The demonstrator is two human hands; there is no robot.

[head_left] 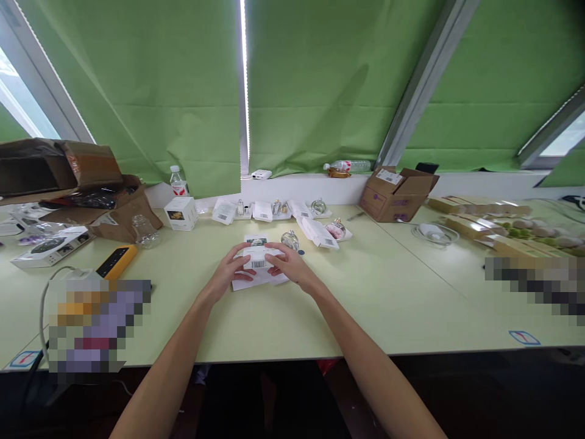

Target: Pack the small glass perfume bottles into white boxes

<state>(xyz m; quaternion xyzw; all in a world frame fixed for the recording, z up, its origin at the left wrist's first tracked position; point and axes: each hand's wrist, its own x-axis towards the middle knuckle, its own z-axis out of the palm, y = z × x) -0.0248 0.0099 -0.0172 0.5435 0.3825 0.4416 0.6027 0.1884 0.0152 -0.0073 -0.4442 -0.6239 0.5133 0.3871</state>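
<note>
My left hand (232,269) and my right hand (287,263) grip a small white box with a barcode label (258,258) from either side, fingers curled round its ends, just above the pale green table (365,299). White paper (249,283) lies under the box. A small clear glass bottle (290,239) stands right behind my right hand. Farther back lie several white labelled boxes (262,211) and more little glass bottles (319,206).
Open cardboard boxes sit at the back right (395,194) and the far left (59,164). A white cube box (181,213), a water bottle (178,182), an empty glass bottle (144,231) and a yellow device (116,260) stand left. Tan boxes (479,227) fill the right side.
</note>
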